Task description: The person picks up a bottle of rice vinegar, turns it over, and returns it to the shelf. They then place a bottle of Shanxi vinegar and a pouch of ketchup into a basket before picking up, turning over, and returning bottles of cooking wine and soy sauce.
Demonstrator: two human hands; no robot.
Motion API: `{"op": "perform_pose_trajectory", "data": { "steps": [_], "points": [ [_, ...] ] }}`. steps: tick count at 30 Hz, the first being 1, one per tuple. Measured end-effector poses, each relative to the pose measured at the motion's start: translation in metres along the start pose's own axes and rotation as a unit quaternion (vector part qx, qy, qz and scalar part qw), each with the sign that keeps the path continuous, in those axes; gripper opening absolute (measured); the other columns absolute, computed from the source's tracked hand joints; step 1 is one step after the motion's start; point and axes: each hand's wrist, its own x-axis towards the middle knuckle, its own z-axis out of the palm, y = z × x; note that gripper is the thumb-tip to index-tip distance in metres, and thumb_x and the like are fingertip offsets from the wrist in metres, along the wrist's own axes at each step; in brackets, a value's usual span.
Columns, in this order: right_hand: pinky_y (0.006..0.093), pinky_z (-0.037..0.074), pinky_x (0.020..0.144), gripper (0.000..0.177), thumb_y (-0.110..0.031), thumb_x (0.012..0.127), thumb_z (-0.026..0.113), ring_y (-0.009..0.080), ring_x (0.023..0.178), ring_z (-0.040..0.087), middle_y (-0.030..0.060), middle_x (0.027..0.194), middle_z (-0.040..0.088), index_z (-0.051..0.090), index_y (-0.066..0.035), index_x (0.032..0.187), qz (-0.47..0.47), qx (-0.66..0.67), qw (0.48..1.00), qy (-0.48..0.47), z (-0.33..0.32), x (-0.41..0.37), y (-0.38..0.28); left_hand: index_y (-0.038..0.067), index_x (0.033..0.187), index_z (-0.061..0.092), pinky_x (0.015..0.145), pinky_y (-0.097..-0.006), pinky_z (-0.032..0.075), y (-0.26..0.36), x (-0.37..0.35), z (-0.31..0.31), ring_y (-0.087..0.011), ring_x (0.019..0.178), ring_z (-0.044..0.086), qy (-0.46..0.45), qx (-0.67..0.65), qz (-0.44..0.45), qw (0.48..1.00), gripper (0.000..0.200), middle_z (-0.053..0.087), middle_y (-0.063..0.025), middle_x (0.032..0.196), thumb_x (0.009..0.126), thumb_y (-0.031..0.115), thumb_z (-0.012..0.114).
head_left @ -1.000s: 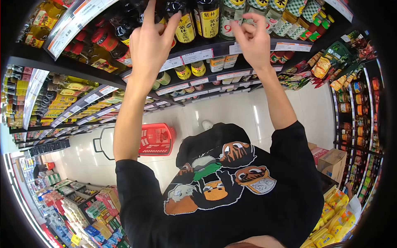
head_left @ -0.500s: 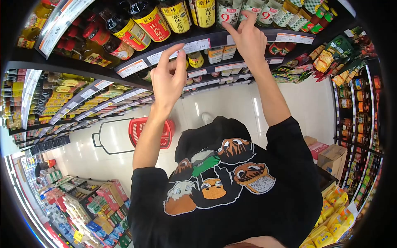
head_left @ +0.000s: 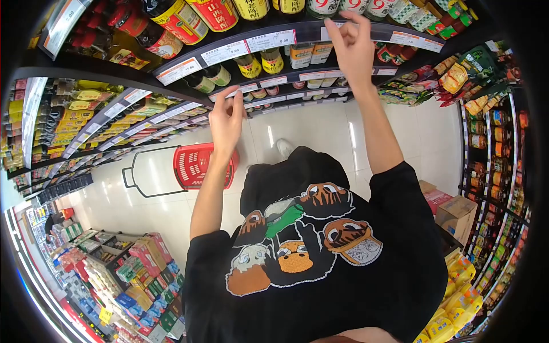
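Observation:
My right hand [head_left: 354, 56] is raised at the edge of the upper shelf, just in front of a vinegar bottle with a red 9 on its white label [head_left: 325, 8]. Its thumb and index finger are apart, with nothing visible between them. Lower and to the left, my left hand [head_left: 226, 119] hangs in the air before the lower shelves, loosely curled and holding nothing. A gap shows between its thumb and fingers. Dark vinegar bottles with a red label [head_left: 214, 12] and yellow labels [head_left: 251, 8] stand along the upper shelf. Price tags [head_left: 271, 40] line its edge.
A red shopping basket [head_left: 197, 167] with a long black handle is on the floor to the left. Cartons [head_left: 456, 217] and yellow packages [head_left: 452, 308] are at the right. Bagged goods [head_left: 457, 77] hang past the shelf's right end. Stacked boxed goods [head_left: 131, 274] stand at lower left.
The view has tipped down, so the upper bottles sit higher in the picture. My left hand is lower relative to the shelf, its fingers more curled. My right hand stays near the 9-label bottles.

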Motion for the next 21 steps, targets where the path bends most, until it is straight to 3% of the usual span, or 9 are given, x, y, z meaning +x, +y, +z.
{"op": "perform_pose_trajectory", "data": {
  "steps": [3,4,5,7,9,11,13,15,21],
  "points": [
    [0.0278,0.048,0.059,0.039,-0.035,0.096,0.073,0.0097,0.063,0.064,0.0039,0.069,0.067,0.061,-0.005,0.118,0.092,0.097,0.987,-0.09,0.018,-0.044,0.019,-0.002,0.129,0.057,0.057,-0.0294,0.047,-0.056,0.022,0.007,-0.0133,0.058,0.062,-0.018,0.066,-0.011,0.998,0.041,0.071,-0.0083,0.082,0.099,0.025,0.066],
    [0.0289,0.049,0.061,0.038,-0.036,0.096,0.071,0.0113,0.064,0.065,0.005,0.07,0.068,0.062,-0.004,0.117,0.151,0.082,0.972,-0.158,0.026,-0.057,0.026,-0.004,0.135,0.052,0.066,-0.0352,0.052,-0.062,0.03,0.006,-0.0207,0.067,0.068,-0.066,0.076,-0.043,0.994,0.057,0.073,-0.0111,0.101,0.094,0.031,0.071],
    [0.0299,0.05,0.063,0.039,-0.037,0.097,0.069,0.0128,0.066,0.066,0.0062,0.071,0.069,0.064,-0.004,0.116,0.208,0.066,0.949,-0.225,0.035,-0.071,0.033,-0.004,0.135,0.052,0.066,-0.0352,0.052,-0.068,0.038,0.011,-0.0207,0.067,0.068,-0.065,0.075,-0.047,0.994,0.057,0.073,-0.0111,0.101,0.094,0.031,0.071],
    [0.0407,0.053,0.072,0.055,-0.046,0.094,0.067,0.0301,0.076,0.072,0.011,0.079,0.074,0.063,0.0,0.123,0.209,-0.019,0.937,-0.278,0.062,-0.094,0.057,-0.005,0.141,0.046,0.073,-0.0384,0.054,-0.089,0.054,0.026,-0.0231,0.077,0.071,-0.038,0.165,0.045,0.985,0.07,0.068,-0.0138,0.113,0.091,0.034,0.074],
    [0.0452,0.054,0.076,0.065,-0.046,0.093,0.067,0.0359,0.085,0.073,0.0139,0.085,0.076,0.054,0.002,0.135,0.142,-0.121,0.927,-0.325,0.088,-0.106,0.081,-0.005,0.144,0.042,0.077,-0.0416,0.055,-0.088,0.069,0.036,-0.0284,0.085,0.071,-0.041,0.178,0.014,0.983,0.077,0.062,-0.0168,0.122,0.089,0.036,0.075],
    [0.0468,0.055,0.078,0.073,-0.046,0.092,0.068,0.0375,0.089,0.072,0.0156,0.089,0.076,0.045,0.002,0.141,0.179,-0.125,0.917,-0.335,0.104,-0.105,0.079,-0.005,0.147,0.037,0.082,-0.0448,0.056,-0.092,0.086,0.046,-0.0336,0.093,0.071,-0.044,0.19,-0.013,0.981,0.084,0.056,-0.0199,0.13,0.086,0.038,0.077],
    [0.0484,0.055,0.081,0.081,-0.047,0.091,0.068,0.039,0.093,0.072,0.0173,0.093,0.076,0.036,0.002,0.147,0.221,-0.13,0.903,-0.344,0.118,-0.107,0.084,-0.007,0.152,0.028,0.087,-0.0459,0.055,-0.098,0.096,0.055,-0.0413,0.104,0.068,0.008,0.285,0.022,0.958,0.097,0.049,-0.0265,0.135,0.085,0.043,0.078],
    [0.0501,0.055,0.083,0.096,-0.049,0.088,0.07,0.0403,0.094,0.072,0.0187,0.093,0.076,0.02,0.001,0.153,0.222,-0.117,0.905,-0.344,0.131,-0.101,0.094,-0.004,0.151,0.028,0.095,-0.0506,0.052,-0.105,0.104,0.056,-0.0483,0.118,0.06,-0.021,0.251,-0.022,0.968,0.099,0.045,-0.029,0.139,0.083,0.047,0.078],
    [0.0512,0.055,0.084,0.096,-0.054,0.087,0.07,0.0456,0.097,0.07,0.0209,0.094,0.075,0.024,-0.003,0.153,0.232,-0.11,0.91,-0.324,0.149,-0.097,0.115,-0.003,0.146,0.036,0.093,-0.0521,0.053,-0.125,0.116,0.065,-0.0473,0.116,0.062,-0.034,0.238,-0.007,0.971,0.088,0.058,-0.0307,0.135,0.086,0.047,0.075]
  ]
}}
